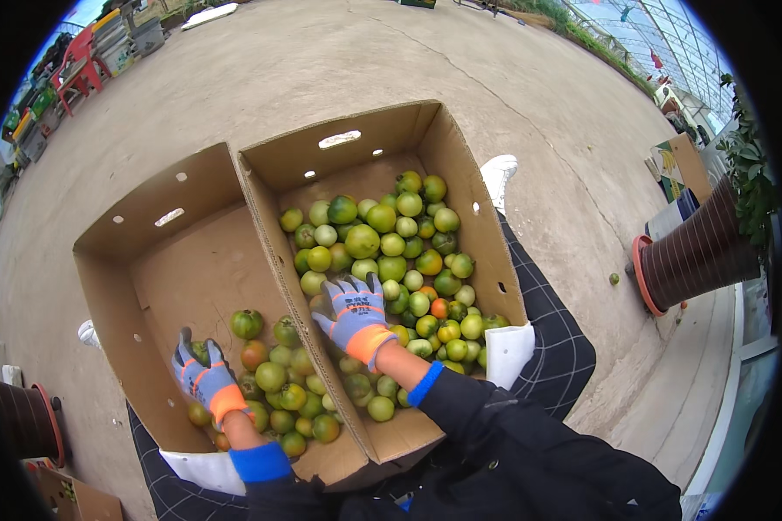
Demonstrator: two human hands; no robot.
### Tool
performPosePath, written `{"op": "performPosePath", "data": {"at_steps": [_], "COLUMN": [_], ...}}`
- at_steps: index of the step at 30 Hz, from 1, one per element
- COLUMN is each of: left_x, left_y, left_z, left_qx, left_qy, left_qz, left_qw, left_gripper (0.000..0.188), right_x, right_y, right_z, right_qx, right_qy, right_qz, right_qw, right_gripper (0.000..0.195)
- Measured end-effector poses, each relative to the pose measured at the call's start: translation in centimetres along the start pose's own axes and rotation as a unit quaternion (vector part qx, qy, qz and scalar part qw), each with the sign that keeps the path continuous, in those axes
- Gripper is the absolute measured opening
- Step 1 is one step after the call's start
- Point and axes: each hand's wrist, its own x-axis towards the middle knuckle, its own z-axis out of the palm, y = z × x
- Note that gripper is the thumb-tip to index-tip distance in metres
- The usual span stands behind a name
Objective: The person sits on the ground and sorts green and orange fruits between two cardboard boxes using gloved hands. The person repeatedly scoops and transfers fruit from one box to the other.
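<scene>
Two cardboard boxes stand side by side across my knees. The right box (pixel 339 120) is spread with many green tomatoes (pixel 362 241), a few turning orange. In the left box (pixel 104 273) fewer tomatoes (pixel 271 376) lie in the near part. My left hand (pixel 202 374), in a grey and orange work glove, is inside the left box with its fingers around a green tomato (pixel 201 353). My right hand (pixel 355 312), gloved the same way, rests palm down over tomatoes in the right box, close to the shared wall; what lies under its palm is hidden.
Concrete floor surrounds the boxes. A large brown plant pot (pixel 700 251) on a red saucer stands at the right, near a small green tomato (pixel 614 279). Another pot (pixel 19 417) and a cardboard box (pixel 98 498) are at lower left. A red plastic chair (pixel 81 65) stands at upper left.
</scene>
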Motion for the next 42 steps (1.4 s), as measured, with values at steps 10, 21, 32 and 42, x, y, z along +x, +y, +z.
{"op": "performPosePath", "data": {"at_steps": [10, 21, 32, 42], "left_x": [-1.1, -4.8, 0.5, -2.1], "left_y": [1.6, 6.6, -2.4, 4.0], "left_z": [2.2, -0.3, 0.7, 0.3], "left_qx": [-0.043, -0.331, 0.095, -0.162], "left_qy": [0.020, -0.016, -0.119, -0.017], "left_qz": [0.209, 0.472, -0.040, 0.302], "left_qw": [0.977, 0.817, 0.987, 0.939], "left_gripper": [0.063, 0.067, 0.040, 0.070], "right_x": [-0.6, -4.8, -4.7, -4.0], "right_y": [0.5, -5.4, 1.8, 2.6], "right_z": [2.6, -7.1, -4.0, -3.6], "right_qx": [0.098, 0.707, -0.079, 0.004], "right_qy": [-0.022, -0.036, -0.161, -0.128], "right_qz": [0.111, -0.028, 0.004, 0.046], "right_qw": [0.989, 0.705, 0.984, 0.991], "right_gripper": [0.064, 0.032, 0.066, 0.051]}}
